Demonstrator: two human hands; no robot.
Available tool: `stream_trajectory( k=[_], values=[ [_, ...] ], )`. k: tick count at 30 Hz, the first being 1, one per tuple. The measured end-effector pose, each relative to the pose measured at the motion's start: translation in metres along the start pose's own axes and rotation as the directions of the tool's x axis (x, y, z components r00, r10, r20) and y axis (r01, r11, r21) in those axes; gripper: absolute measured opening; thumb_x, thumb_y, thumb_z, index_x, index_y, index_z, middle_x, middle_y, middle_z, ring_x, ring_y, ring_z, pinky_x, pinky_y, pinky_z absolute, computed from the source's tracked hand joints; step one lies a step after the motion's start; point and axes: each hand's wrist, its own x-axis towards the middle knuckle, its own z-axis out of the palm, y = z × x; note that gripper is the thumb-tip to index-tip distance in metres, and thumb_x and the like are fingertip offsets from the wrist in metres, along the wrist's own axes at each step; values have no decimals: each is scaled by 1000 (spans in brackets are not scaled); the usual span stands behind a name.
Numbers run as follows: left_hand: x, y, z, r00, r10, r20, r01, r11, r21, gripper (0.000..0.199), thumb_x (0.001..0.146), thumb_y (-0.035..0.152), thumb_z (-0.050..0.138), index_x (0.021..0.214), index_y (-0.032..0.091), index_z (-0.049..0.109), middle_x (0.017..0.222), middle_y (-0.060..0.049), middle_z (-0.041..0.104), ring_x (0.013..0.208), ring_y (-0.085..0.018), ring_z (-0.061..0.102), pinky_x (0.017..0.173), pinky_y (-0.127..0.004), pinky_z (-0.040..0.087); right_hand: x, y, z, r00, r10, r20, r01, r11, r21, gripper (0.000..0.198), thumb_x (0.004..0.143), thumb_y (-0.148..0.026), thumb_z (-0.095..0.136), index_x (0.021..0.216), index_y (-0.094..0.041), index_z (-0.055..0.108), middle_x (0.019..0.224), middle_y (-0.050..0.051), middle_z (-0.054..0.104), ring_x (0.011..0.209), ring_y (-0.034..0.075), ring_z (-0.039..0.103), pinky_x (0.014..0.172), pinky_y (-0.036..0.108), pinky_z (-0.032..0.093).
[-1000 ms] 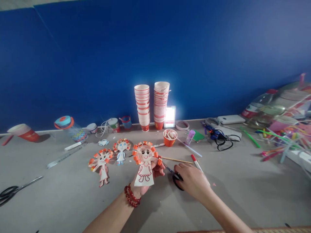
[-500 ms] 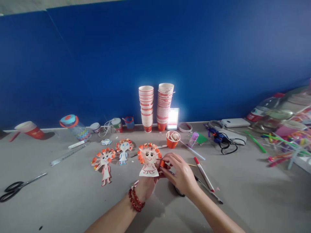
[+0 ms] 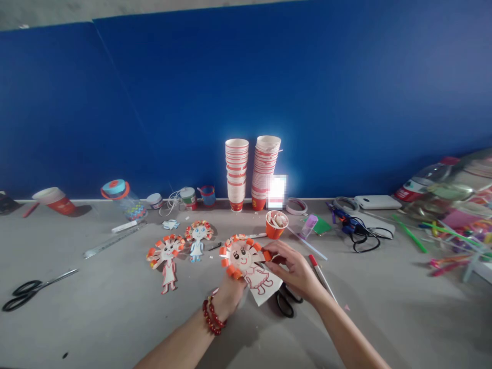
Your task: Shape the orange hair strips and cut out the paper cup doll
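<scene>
I have the paper doll [image 3: 243,258] raised above the grey tabletop [image 3: 126,307], its head towards my left and its drawn feet slanting down to the right. My left hand [image 3: 229,296] supports it from below and behind; most of those fingers are hidden by the paper, so I cannot tell how each one sits, but the hand is clearly gripping the doll. On my right hand [image 3: 295,266], thumb and forefinger are closed on the orange-ended strip [image 3: 266,255] at the right side of the head. To work this strip well, I think the left hand should back the head close to the strip's root, so that any bend stays in the strip and puts no crease across the face. A light pinch right at the tip should be enough; squeezing hard would likely flatten the paper, and tugging could tear it at the root. The blocky orange ends around the rest of the head make a good guide for matching. I would also mind my wrist around the black-handled scissors [image 3: 285,303], which lie just beside the doll's lower corner, under my right hand
</scene>
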Motion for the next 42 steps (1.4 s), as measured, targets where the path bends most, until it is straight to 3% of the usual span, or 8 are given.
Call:
stream_trajectory(
  k=[6,9,14,21,28,33,39,42],
  values=[
    [-9,23,-22,995,75,73,-71,996,-51,27,70,23,69,97,23,66,94,-6,69,89,-24,62,75,-34,50,-2,9,-4,987,109,114,-138,946,294,30,87,-32,55,114,-19,57,104,8,63,86,18,60,73,29,51],
    [-11,34,-37,974,-147,174,174,972,-155,23,78,33,61,93,16,66,84,-7,70,71,-20,65,62,-30,50,1,12,1,977,111,181,-172,914,367,30,86,-31,56,113,-18,58,99,7,64,77,15,61,70,29,52],
    [-5,54,-45,872,-359,332,411,906,-100,50,86,54,44,103,12,63,94,-15,69,89,-27,66,78,-40,50,9,13,11,967,136,214,-192,944,269,25,86,-26,52,107,-17,62,89,5,65,68,14,59,63,26,50],
    [8,40,-33,859,-417,297,397,909,128,34,75,24,69,106,18,58,104,-12,66,95,-27,65,82,-43,49,20,30,27,960,230,161,-251,959,128,17,84,-21,48,88,-18,64,57,-2,58,47,11,53,45,20,41],
    [23,30,-49,974,-184,129,141,947,289,24,73,28,70,89,12,63,89,-9,67,83,-19,64,79,-33,48,9,7,26,969,26,244,-16,999,-44,17,82,-31,58,95,-21,63,91,3,66,81,18,61,73,26,46],
    [20,41,-74,998,5,-55,18,910,414,15,81,22,54,89,13,62,86,-9,67,78,-16,61,73,-30,48,-7,-18,61,954,73,291,-6,975,-223,78,62,-49,76,128,-21,45,103,7,64,82,22,61,71,30,45],
    [22,40,-72,1000,-18,-18,23,931,365,17,81,27,55,89,13,62,87,-9,67,78,-17,61,72,-30,48,-4,-10,95,962,111,250,-70,983,-168,8,79,-25,59,85,-20,62,69,0,61,59,14,54,55,22,37],
    [22,49,-71,999,-30,19,24,963,269,30,86,40,49,90,13,61,90,-11,66,83,-19,61,73,-31,48,2,-1,77,981,170,89,-157,978,-140,8,79,-24,56,72,-19,55,61,-3,55,53,12,50,50,21,35]
  ],
)
